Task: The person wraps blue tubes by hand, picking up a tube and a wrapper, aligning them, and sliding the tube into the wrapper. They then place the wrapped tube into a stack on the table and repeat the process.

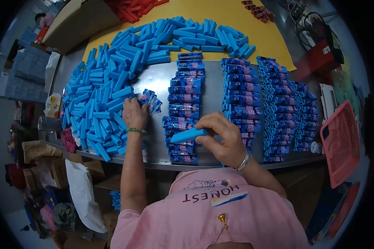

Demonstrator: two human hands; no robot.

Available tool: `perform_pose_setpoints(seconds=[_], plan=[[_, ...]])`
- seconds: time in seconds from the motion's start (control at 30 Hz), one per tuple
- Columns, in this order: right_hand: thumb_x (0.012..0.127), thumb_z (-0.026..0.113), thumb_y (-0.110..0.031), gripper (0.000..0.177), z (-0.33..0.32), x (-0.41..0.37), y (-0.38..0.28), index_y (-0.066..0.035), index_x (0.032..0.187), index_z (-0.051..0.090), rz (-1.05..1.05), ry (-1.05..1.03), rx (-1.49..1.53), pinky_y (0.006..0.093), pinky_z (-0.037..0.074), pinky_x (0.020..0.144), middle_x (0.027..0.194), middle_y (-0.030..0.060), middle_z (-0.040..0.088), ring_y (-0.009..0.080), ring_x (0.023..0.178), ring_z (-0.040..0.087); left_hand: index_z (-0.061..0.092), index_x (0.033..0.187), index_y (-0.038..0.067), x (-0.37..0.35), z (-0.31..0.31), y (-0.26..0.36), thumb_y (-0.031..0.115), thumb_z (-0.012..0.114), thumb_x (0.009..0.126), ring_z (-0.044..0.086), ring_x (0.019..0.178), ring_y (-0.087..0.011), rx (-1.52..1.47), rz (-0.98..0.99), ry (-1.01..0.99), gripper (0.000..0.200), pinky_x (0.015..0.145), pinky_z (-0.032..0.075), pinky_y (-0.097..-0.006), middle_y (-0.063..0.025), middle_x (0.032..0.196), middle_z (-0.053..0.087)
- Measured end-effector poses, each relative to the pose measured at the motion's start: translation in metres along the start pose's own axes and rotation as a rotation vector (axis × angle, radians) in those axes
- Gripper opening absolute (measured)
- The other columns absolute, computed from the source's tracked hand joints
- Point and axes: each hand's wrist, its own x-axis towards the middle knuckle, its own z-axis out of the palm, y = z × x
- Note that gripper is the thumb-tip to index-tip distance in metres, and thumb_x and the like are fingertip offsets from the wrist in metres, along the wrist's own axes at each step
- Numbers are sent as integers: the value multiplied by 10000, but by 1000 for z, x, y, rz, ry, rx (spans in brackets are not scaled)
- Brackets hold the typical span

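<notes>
My right hand (223,139) pinches one plain blue stick-shaped piece (188,135) with angled sides between thumb and fingers. It holds the piece just above a column of blue pieces with printed wrappers (184,97). My left hand (134,113) rests at the right edge of a large heap of plain blue pieces (96,91), its fingers apart and no held thing showing. Beside its fingertips lies a small fan of dark printed wrappers (151,101) on the metal tabletop (152,133).
More wrapped pieces stand in columns (274,108) to the right. A pink plastic basket (340,143) leans at the right edge. Red pieces (133,9) and a cardboard box (81,27) are at the back, near a yellow sheet (220,14).
</notes>
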Motion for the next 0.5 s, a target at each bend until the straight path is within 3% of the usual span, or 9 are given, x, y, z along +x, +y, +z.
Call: perform_pose_setpoints(seconds=[0.13, 0.27, 0.37, 0.43, 0.5], plan=[[738, 659, -7, 213, -3, 0, -1, -13, 944, 605, -2, 14, -9, 228, 470, 574, 905, 96, 576, 153, 721, 575, 593, 845, 52, 15, 5, 2, 200, 729, 664, 555, 900, -321, -65, -133, -254, 270, 717, 460, -410, -127, 939, 579], [736, 660, -6, 213, -7, -1, -1, -10, 942, 605, 22, 11, -11, 228, 473, 575, 907, 98, 578, 153, 723, 578, 583, 826, 40, 14, 3, 3, 165, 716, 666, 561, 876, -322, -124, -133, -244, 243, 719, 454, -418, -128, 882, 598], [734, 662, -11, 213, -7, -1, 0, -10, 940, 606, 24, 18, -9, 224, 472, 572, 908, 95, 579, 151, 722, 580, 571, 808, 28, 8, 7, -3, 108, 701, 666, 582, 813, -313, -195, -38, -91, 208, 701, 460, -403, -126, 819, 609], [733, 663, -12, 213, -6, -1, 1, -12, 939, 608, 27, 23, 0, 221, 471, 572, 908, 93, 579, 148, 722, 580, 574, 831, 20, 6, 1, -1, 45, 676, 670, 601, 751, -290, -454, -131, -50, 192, 675, 470, -369, -123, 794, 612], [732, 663, -13, 212, -7, 0, 1, -14, 938, 610, 29, 29, 7, 218, 471, 572, 909, 90, 579, 145, 723, 581, 584, 831, 16, 4, -2, -1, 29, 672, 671, 603, 727, -276, -520, -99, -15, 183, 656, 469, -349, -124, 789, 614]])
